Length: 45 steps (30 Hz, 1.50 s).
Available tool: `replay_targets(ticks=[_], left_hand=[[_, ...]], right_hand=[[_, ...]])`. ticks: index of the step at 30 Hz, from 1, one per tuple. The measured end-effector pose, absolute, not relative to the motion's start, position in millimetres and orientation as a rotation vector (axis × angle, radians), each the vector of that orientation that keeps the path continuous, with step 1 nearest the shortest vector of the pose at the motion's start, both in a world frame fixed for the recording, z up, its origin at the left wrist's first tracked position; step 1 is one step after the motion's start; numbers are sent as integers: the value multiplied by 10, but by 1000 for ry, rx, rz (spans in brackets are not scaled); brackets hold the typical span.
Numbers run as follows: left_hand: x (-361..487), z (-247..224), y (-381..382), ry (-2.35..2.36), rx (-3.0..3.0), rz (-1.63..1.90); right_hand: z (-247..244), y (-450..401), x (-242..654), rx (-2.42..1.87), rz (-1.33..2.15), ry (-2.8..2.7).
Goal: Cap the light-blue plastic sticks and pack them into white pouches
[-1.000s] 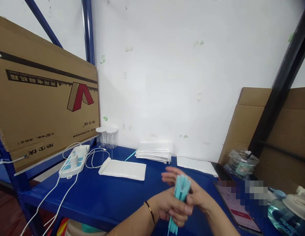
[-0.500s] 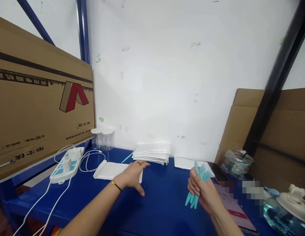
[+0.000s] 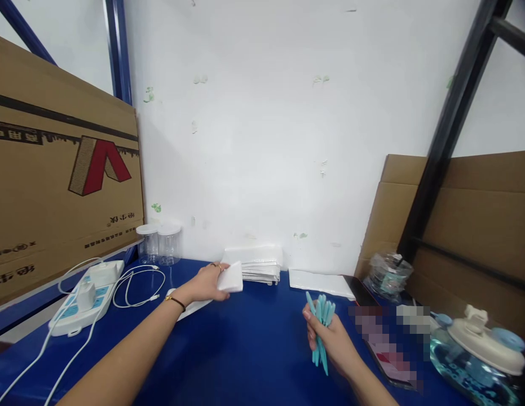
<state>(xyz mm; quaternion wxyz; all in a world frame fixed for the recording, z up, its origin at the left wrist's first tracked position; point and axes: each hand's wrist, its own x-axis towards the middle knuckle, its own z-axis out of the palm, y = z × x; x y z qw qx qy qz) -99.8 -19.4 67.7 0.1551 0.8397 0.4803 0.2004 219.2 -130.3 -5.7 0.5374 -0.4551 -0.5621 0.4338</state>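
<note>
Several slim turquoise sticks (image 3: 324,308) stand bunched at the lower right of the frame, gripped in my right hand (image 3: 335,338); they look light, stiff and apt to slide apart, best held mid-length. Left of centre, my left hand (image 3: 205,283) grips a soft-looking white pouch (image 3: 232,278) by its left end, near stacked white pouches (image 3: 261,265).

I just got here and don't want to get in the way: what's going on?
A person's left hand grips a white padded mailer, while the right hand holds a bundle of slim turquoise sticks above the blue tabletop. A stack of similar mailers sits near the wall, and another flat white packet lies to the right of it.
</note>
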Motion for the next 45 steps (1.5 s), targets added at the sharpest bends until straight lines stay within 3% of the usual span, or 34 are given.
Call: replay_targets(ticks=[6,9,14,27,33,38,45], left_hand=[[-622,1048,-221,846,1124,1440],[-417,1041,-214,721,515,1430],[-123,775,-255,571,64,1343],[417,347,-592,638,-43,1196],[612,436,-921,527,-93,991],[674,550,-1130,464,-196,856],[729,460,-1182,446,-265,761]], right_hand=[[527,-1382,2197,-802,1012,-1195],[841,-1511,2127,-565,1082,-1167],[1047,-1666,1916,-373,1120,-1284],[1665,-1447,1899,-309,738,-1625],[1646,-1357,1917,-485,569,-1787],[1649,-1355,1898,-814,685,-1894],[1710,-1277,1906,-821,565,-1958]])
